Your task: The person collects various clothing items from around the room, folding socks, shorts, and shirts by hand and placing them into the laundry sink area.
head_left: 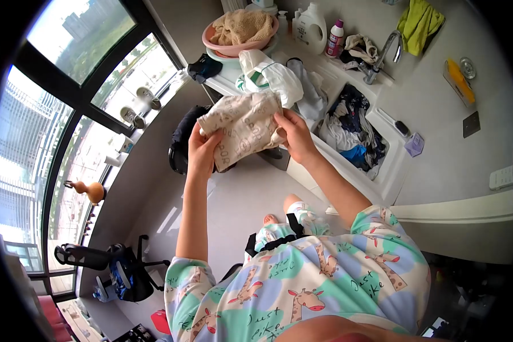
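Note:
Between my two hands hangs a cream cloth garment printed with letters; its exact kind I cannot make out. My left hand grips its left edge, the thumb lying on the front. On the other side my right hand pinches the right edge near a folded bit. The cloth is held up in the air, in front of the counter. Just behind it lie a white plastic bag and a grey cloth. To the right, a sink holds a heap of dark, white and blue clothes.
A pink basin with a tan towel stands at the back. Near the tap are a detergent jug and a purple-capped bottle. Shoes and a gourd line the window ledge; a black chair is lower left.

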`<state>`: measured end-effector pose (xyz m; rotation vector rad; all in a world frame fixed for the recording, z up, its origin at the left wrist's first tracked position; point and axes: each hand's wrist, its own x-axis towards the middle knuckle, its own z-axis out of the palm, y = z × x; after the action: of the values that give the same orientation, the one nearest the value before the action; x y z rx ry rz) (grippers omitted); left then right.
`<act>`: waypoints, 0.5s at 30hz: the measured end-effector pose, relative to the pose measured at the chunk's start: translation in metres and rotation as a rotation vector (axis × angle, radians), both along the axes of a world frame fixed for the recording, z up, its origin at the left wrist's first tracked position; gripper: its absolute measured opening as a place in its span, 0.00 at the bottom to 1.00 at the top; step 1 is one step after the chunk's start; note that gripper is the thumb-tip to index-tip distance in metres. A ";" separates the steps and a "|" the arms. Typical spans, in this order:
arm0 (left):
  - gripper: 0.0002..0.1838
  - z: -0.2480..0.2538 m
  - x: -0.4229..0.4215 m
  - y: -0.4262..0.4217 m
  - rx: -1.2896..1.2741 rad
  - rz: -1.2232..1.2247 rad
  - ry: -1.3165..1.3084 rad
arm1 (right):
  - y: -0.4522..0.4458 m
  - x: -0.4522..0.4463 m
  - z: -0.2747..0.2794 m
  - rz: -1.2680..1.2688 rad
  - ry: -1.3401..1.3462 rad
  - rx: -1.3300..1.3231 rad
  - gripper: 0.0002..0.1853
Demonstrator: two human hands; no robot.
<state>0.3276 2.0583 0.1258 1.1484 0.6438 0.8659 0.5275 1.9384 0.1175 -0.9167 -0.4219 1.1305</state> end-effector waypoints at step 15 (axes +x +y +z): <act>0.34 0.045 0.260 0.382 1.031 0.365 0.488 | 0.380 0.224 0.018 -0.875 -1.409 0.119 0.29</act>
<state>0.5872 2.4406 0.1704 2.2617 0.8418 1.3006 0.7519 2.3181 0.1357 -1.4823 -1.0455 -0.4830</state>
